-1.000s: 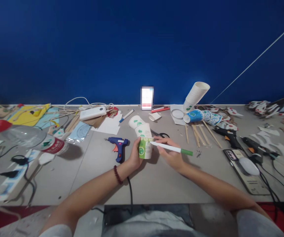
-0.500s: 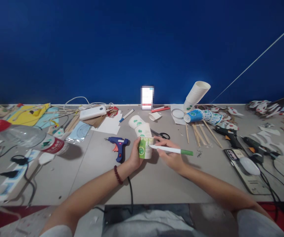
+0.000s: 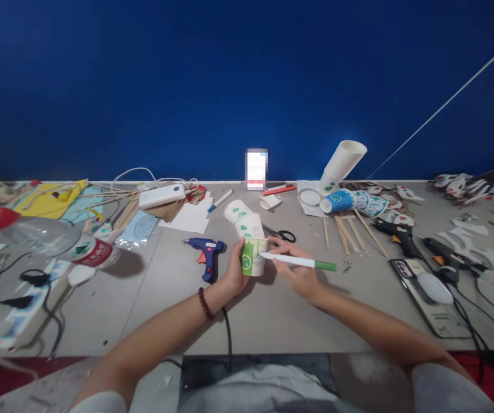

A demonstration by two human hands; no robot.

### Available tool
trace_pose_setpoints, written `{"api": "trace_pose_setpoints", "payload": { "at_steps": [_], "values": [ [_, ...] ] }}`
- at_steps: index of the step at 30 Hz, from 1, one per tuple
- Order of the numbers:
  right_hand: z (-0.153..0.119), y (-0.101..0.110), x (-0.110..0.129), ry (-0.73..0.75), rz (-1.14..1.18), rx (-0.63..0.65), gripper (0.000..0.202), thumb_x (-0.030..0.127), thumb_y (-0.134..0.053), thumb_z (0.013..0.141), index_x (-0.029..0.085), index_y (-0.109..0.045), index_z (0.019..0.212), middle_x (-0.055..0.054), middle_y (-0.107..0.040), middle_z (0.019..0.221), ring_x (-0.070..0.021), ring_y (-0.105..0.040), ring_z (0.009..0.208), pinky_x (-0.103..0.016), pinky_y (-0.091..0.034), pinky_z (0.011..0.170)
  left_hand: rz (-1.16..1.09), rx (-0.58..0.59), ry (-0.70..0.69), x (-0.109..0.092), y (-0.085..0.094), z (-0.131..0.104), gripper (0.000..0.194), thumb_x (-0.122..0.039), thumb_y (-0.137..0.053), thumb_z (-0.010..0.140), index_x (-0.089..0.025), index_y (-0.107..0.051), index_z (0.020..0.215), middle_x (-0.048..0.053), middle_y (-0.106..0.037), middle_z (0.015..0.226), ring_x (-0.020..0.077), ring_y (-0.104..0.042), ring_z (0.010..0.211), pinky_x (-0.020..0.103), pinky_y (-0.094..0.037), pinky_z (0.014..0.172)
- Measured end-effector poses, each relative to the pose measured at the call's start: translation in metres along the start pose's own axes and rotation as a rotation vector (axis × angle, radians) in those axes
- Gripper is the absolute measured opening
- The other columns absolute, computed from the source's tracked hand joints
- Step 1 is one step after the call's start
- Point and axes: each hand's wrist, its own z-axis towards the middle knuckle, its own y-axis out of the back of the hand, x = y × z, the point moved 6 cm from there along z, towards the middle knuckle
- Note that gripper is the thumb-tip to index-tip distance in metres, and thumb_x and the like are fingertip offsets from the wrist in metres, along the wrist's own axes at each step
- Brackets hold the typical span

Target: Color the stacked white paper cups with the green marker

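My left hand is closed around the left side of a paper cup, partly coloured green, the last of a bent row of joined cups. Two white cups with green spots, a middle one and a far one, continue the row away from me. Between the fingers of my right hand is a white marker with a green end; its tip meets the cup's side. Scissors lie just behind my right hand. A blue glue gun rests left of my left hand.
A plastic bottle and a power strip are at left. Stacked cups lean at the back right, behind a blue decorated cup row and wooden sticks. A phone and black glue guns lie at right.
Hardly anything differs. Both hands keep their grip in the same place, the marker tip still against the cup.
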Motion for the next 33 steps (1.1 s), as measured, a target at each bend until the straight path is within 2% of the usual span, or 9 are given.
{"api": "trace_pose_setpoints", "payload": {
  "at_steps": [4, 7, 15, 22, 28, 33],
  "values": [
    [0.001, 0.0026, -0.0011, -0.014, -0.02, -0.039, 0.004, 0.024, -0.065, 0.084, 0.025, -0.068, 0.087, -0.007, -0.077, 0.095, -0.0279, -0.072, 0.109, -0.045, -0.058, 0.092, -0.001, 0.005, 0.011, 0.0006, -0.0014, -0.0005, 0.032, -0.044, -0.068, 0.076, -0.014, -0.068, 0.087, 0.004, -0.071, 0.071, 0.0167, -0.062, 0.055, 0.032, -0.053, 0.064],
    [0.0013, 0.0022, -0.001, -0.018, -0.017, -0.022, 0.004, 0.026, -0.066, 0.085, 0.025, -0.067, 0.088, -0.007, -0.077, 0.096, -0.0276, -0.071, 0.111, -0.045, -0.057, 0.093, 0.011, 0.015, 0.003, 0.0004, -0.0016, -0.0004, 0.033, -0.045, -0.068, 0.076, -0.014, -0.069, 0.088, 0.004, -0.071, 0.071, 0.0167, -0.062, 0.056, 0.031, -0.053, 0.063],
    [0.0016, 0.0004, 0.0014, -0.028, 0.007, 0.025, 0.003, 0.027, -0.069, 0.081, 0.024, -0.069, 0.082, -0.007, -0.077, 0.087, -0.032, -0.069, 0.115, -0.049, -0.056, 0.094, -0.013, 0.002, -0.029, 0.0003, 0.0029, 0.0022, 0.034, -0.042, -0.067, 0.076, -0.014, -0.07, 0.094, 0.005, -0.074, 0.082, 0.0174, -0.065, 0.065, 0.028, -0.05, 0.061],
    [0.0005, -0.0016, 0.0025, -0.015, 0.026, 0.05, 0.003, 0.026, -0.07, 0.081, 0.024, -0.069, 0.08, -0.008, -0.076, 0.086, -0.0325, -0.066, 0.119, -0.05, -0.056, 0.096, -0.009, 0.026, -0.035, 0.0011, 0.0031, 0.0043, 0.035, -0.043, -0.067, 0.076, -0.014, -0.071, 0.094, 0.005, -0.075, 0.084, 0.0176, -0.065, 0.065, 0.029, -0.051, 0.066],
    [-0.0009, -0.0031, 0.0016, -0.033, 0.007, 0.084, 0.005, 0.027, -0.071, 0.08, 0.024, -0.068, 0.077, -0.008, -0.076, 0.087, -0.0324, -0.063, 0.124, -0.05, -0.057, 0.096, -0.034, -0.011, -0.059, -0.0002, 0.004, 0.0043, 0.034, -0.041, -0.068, 0.075, -0.013, -0.071, 0.094, 0.007, -0.075, 0.09, 0.0189, -0.068, 0.077, 0.029, -0.05, 0.077],
    [-0.002, -0.0047, 0.0022, -0.021, -0.01, 0.102, 0.002, 0.024, -0.07, 0.079, 0.023, -0.07, 0.077, -0.011, -0.077, 0.097, -0.0332, -0.061, 0.127, -0.051, -0.057, 0.096, -0.037, -0.011, -0.069, -0.0002, 0.0041, 0.005, 0.035, -0.041, -0.069, 0.074, -0.013, -0.071, 0.095, 0.007, -0.075, 0.09, 0.0197, -0.068, 0.08, 0.029, -0.05, 0.079]
  ]
}}
